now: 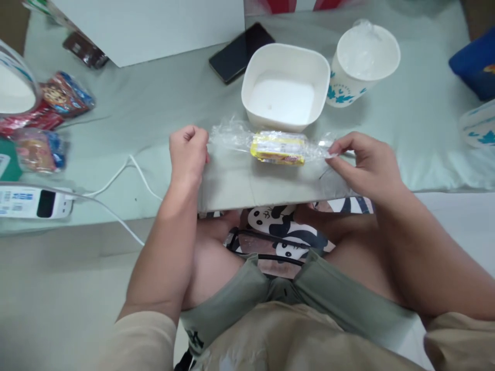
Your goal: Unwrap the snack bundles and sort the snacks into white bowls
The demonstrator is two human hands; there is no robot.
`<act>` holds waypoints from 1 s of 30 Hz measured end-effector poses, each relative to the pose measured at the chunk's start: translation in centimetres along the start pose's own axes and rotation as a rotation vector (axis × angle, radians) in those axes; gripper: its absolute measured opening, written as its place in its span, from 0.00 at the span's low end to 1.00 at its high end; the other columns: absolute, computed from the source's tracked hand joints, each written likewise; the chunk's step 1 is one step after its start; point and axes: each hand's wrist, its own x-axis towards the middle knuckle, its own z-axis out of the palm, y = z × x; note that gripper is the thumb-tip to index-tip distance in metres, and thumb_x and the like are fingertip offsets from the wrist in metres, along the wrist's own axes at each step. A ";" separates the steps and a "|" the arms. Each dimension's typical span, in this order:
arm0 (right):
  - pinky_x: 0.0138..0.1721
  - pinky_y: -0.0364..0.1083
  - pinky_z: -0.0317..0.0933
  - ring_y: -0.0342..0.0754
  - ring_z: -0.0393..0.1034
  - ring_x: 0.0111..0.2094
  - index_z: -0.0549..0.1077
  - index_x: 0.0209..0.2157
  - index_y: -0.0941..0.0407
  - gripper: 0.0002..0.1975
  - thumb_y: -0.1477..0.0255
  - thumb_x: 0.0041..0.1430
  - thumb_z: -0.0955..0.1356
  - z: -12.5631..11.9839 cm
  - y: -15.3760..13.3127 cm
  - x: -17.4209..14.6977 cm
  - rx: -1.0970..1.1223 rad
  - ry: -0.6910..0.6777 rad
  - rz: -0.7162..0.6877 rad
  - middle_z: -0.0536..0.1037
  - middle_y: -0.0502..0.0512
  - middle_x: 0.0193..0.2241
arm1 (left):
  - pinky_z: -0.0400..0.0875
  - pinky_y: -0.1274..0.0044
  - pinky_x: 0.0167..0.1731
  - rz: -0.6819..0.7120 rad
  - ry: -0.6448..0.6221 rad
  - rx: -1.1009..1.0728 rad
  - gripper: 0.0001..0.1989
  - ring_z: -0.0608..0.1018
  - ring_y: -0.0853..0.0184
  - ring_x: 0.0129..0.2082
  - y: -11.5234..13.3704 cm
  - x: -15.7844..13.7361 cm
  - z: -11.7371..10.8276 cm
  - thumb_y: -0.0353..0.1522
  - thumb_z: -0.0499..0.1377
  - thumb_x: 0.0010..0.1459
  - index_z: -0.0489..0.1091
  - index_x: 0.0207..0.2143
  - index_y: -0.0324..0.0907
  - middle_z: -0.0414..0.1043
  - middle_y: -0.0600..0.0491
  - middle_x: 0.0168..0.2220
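Between my two hands stretches a clear plastic wrap [232, 136] around a yellow-and-white snack packet [279, 148]. My left hand [189, 154] is closed in a fist on the wrap's left end. With thumb and fingertips, my right hand [363, 162] pinches the twisted right end. The packet hangs level near the table's front edge, just in front of a white square bowl [286, 98] whose visible inside is bare. Behind the bowl lies a dark phone [240, 51]. Right of the bowl stands a paper cup [348, 87] with crumpled clear plastic in it.
Small snack packets [65, 95] lie at the left beside a white tub [15, 82]. A white power strip [34, 202] trails cables over the front edge. A large white box [154, 28] stands at the back. At the right are a blue object [475, 64] and another cup [481, 125].
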 end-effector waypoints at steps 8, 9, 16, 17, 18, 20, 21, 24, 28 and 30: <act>0.50 0.63 0.64 0.63 0.72 0.47 0.75 0.36 0.53 0.11 0.76 0.53 0.63 -0.1 0.7 0.2 -0.265 0.214 0.008 0.78 0.63 0.39 | 0.65 0.73 0.31 0.211 0.023 0.309 0.12 0.71 0.65 0.28 -0.9 0.5 -1.0 0.34 0.57 0.59 0.65 0.22 0.45 0.65 0.55 0.22; 0.51 0.61 0.65 0.62 0.73 0.47 0.74 0.39 0.53 0.12 0.75 0.55 0.63 0.1 0.1 0.2 -0.224 0.239 -0.054 0.78 0.64 0.41 | 0.69 0.71 0.38 0.318 0.055 0.273 0.10 0.74 0.62 0.34 -0.7 0.2 -0.9 0.37 0.56 0.62 0.67 0.27 0.46 0.70 0.54 0.28; 0.51 0.58 0.56 0.59 0.71 0.49 0.76 0.45 0.51 0.10 0.68 0.63 0.66 3.3 -2.9 0.4 -0.242 -0.024 -0.225 0.81 0.59 0.42 | 0.63 0.58 0.62 0.752 -0.339 0.419 0.08 0.73 0.52 0.60 0.5 -2.1 1.6 0.36 0.65 0.54 0.73 0.38 0.47 0.75 0.47 0.53; 0.50 0.58 0.55 0.58 0.71 0.47 0.77 0.40 0.51 0.08 0.69 0.65 0.65 3.5 -2.9 0.4 -0.256 -0.014 -0.234 0.81 0.57 0.39 | 0.63 0.58 0.62 0.767 -0.351 0.423 0.05 0.73 0.52 0.59 0.5 -2.2 1.8 0.34 0.63 0.55 0.74 0.35 0.47 0.76 0.48 0.52; 0.49 0.57 0.55 0.56 0.71 0.45 0.77 0.36 0.51 0.08 0.70 0.66 0.65 3.5 -2.9 0.4 -0.260 0.005 -0.245 0.81 0.56 0.37 | 0.65 0.58 0.61 0.783 -0.349 0.407 0.01 0.74 0.52 0.59 0.5 -2.3 1.9 0.33 0.62 0.55 0.73 0.32 0.47 0.76 0.48 0.51; 0.47 0.55 0.56 0.54 0.71 0.43 0.76 0.33 0.52 0.10 0.70 0.66 0.64 3.2 -3.0 0.1 -0.230 0.024 -0.302 0.81 0.56 0.35 | 0.68 0.60 0.58 0.805 -0.326 0.348 0.03 0.76 0.54 0.55 0.8 -2.6 1.6 0.32 0.62 0.55 0.72 0.27 0.46 0.77 0.48 0.48; 0.45 0.53 0.57 0.53 0.71 0.42 0.76 0.33 0.52 0.10 0.70 0.66 0.64 2.9 -3.2 0.0 -0.197 0.001 -0.346 0.81 0.56 0.36 | 0.70 0.61 0.55 0.808 -0.320 0.316 0.05 0.78 0.55 0.52 1.1 -2.7 1.3 0.33 0.62 0.54 0.70 0.25 0.46 0.78 0.48 0.46; 0.37 0.48 0.58 0.49 0.70 0.34 0.76 0.34 0.53 0.13 0.69 0.67 0.62 2.2 -3.7 -0.7 -0.089 -0.218 -0.432 0.80 0.55 0.32 | 0.74 0.68 0.39 0.746 -0.464 0.258 0.08 0.79 0.62 0.33 2.1 -3.4 0.1 0.34 0.61 0.52 0.67 0.22 0.45 0.78 0.52 0.31; 0.33 0.47 0.59 0.49 0.73 0.34 0.78 0.40 0.55 0.16 0.69 0.70 0.60 2.8 -4.1 -0.5 -0.072 -0.291 -0.288 0.80 0.57 0.35 | 0.61 0.75 0.21 0.488 -0.742 0.285 0.17 0.66 0.70 0.17 2.8 -3.9 -0.6 0.39 0.58 0.58 0.65 0.18 0.44 0.63 0.58 0.15; 0.38 0.50 0.63 0.53 0.73 0.40 0.79 0.42 0.55 0.15 0.71 0.69 0.60 3.6 -4.1 0.3 -0.118 -0.168 -0.228 0.81 0.60 0.42 | 0.63 0.74 0.23 0.407 -0.475 0.306 0.17 0.66 0.70 0.19 2.4 -3.3 -0.3 0.41 0.58 0.58 0.66 0.19 0.44 0.64 0.57 0.17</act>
